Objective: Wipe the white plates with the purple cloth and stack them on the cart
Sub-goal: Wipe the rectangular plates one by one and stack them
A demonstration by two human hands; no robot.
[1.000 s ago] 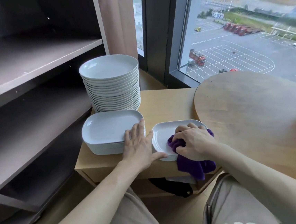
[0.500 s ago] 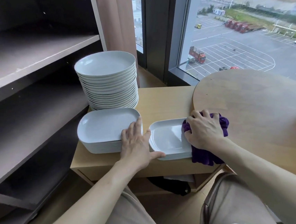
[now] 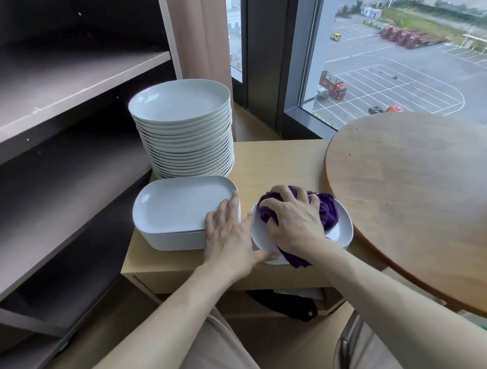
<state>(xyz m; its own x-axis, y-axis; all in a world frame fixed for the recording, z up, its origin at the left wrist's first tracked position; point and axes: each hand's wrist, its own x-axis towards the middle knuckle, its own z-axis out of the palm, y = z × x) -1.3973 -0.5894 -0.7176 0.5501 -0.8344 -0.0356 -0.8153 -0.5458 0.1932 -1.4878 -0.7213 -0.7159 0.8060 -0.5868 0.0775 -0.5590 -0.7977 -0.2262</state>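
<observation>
Purple cloth (image 3: 326, 210) is bunched in the curled fingers of my right hand (image 3: 295, 224), pressed on the small plate (image 3: 343, 229) on the cart (image 3: 279, 163). My left hand (image 3: 229, 239), fingers straight, lies nearer the plate stack (image 3: 179, 208), just to the left.

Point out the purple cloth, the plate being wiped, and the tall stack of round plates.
purple cloth (image 3: 328, 212): head view, bunched right side.
plate being wiped (image 3: 344, 228): head view, bare right rim.
round plate stack (image 3: 179, 101): head view, top plate's centre.
</observation>
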